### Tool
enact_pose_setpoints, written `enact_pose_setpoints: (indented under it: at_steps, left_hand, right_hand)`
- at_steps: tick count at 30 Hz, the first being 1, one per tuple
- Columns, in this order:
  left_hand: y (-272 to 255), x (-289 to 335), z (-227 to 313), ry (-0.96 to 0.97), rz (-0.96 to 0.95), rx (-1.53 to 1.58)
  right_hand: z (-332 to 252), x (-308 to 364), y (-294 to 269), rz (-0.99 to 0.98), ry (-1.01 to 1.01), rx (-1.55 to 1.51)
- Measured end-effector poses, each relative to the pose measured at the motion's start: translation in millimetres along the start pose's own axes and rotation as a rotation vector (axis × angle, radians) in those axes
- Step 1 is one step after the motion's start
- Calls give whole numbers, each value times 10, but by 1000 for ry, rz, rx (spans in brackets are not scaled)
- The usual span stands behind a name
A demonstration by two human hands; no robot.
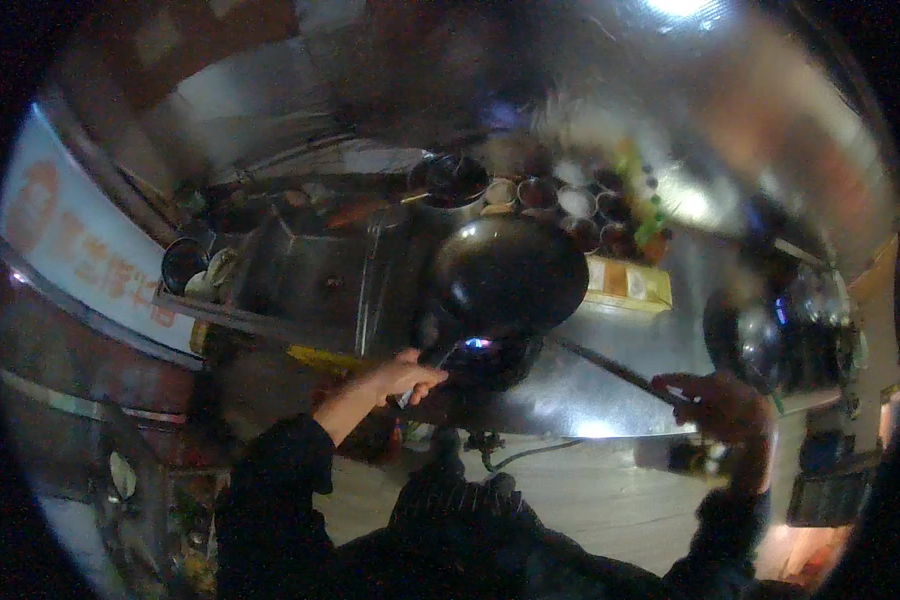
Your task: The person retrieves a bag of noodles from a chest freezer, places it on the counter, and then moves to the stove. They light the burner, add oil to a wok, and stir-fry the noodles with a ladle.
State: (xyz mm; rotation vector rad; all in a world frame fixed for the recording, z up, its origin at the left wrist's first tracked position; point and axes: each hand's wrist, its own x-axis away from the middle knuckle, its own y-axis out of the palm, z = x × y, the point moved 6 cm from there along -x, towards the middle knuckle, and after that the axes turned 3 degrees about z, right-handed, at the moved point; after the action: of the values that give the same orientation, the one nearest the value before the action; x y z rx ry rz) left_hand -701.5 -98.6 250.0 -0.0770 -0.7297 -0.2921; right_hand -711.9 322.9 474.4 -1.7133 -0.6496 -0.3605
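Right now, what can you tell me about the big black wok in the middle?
The black wok is round, deep and dark, with a slight shine like seasoned metal. It looks tilted, its bowl facing the camera. It sits above a burner showing a small blue flame, on a steel cooktop. The left hand reaches the wok's near edge by the flame; whether it grips a handle is unclear. Its inside looks empty.

left arm: comes up from the lower edge in a dark sleeve pushed back to mid-forearm, bare forearm angled up and to the right
left hand [407, 376]: reached forward, palm down, fingers curled closed around something small, thumb side toward the body
right arm: dark sleeve rising along the right side, elbow bent, wrist level
right hand [718, 402]: dimly lit, knuckles up, fingers wrapped closed in a grip, held well apart from the left hand
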Motion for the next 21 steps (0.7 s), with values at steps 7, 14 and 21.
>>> enact_pose_setpoints:
  at_steps: [7,14,21]
  left_hand:
    - [-464,-631,764,227,-93,16]
    - [-590,-1253,1131,217,-515,630]
    - [-606,-1445,1232,106,-700,984]
  right_hand:
    - [-719,-395,-835,390,-263,430]
    - [-1845,-1203,-1617,360,-479,654]
    - [-2880,-1920,-1927,165,-276,766]
